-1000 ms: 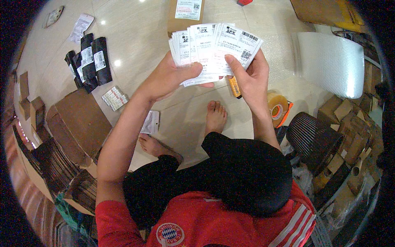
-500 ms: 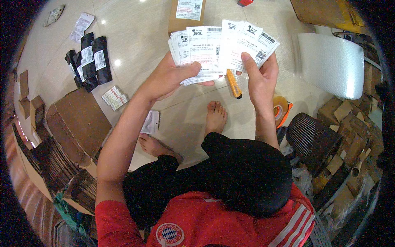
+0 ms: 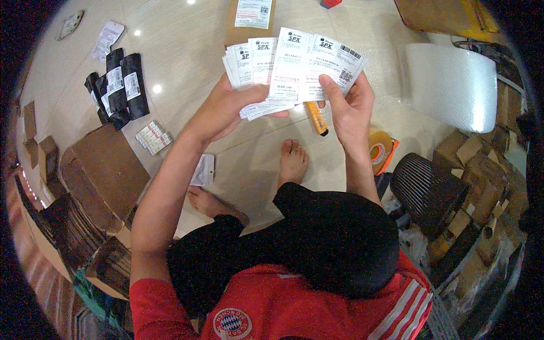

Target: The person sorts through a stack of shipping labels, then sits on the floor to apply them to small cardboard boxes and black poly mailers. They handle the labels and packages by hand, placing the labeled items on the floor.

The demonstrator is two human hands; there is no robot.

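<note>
1. The left hand [image 3: 229,110] comes up from the lower left, forearm slanting, and pinches a fanned sheaf of white rectangular paper labels [image 3: 260,62]: thumb across their printed faces, fingers behind, some fingertips showing below the lower edge.
2. The right hand [image 3: 351,107], its forearm nearly vertical, pinches the sheaf's right part, thumb flat on the front label and fingers curled behind.
3. The labels are held up between both hands, their right part overlapping the left, above the glossy cream tiled floor [image 3: 243,164].
4. Edges nearby: the sheaf's top lies just below a brown cardboard box with a white label [image 3: 249,37] in the view; a yellow, dark-tipped slim tool [image 3: 317,120] shows under its lower edge, beside the right hand.
5. Bare floor opens left of the sheaf, towards the black plastic-wrapped parcels [image 3: 116,90], and below it, around the bare feet [image 3: 293,161]. To the right, the room narrows at a silvery bubble-wrap roll [image 3: 459,88] and an amber tape roll [image 3: 381,144].
6. Compared with half a second ago, the right hand has moved closer to the left, and the fan is narrower.
</note>
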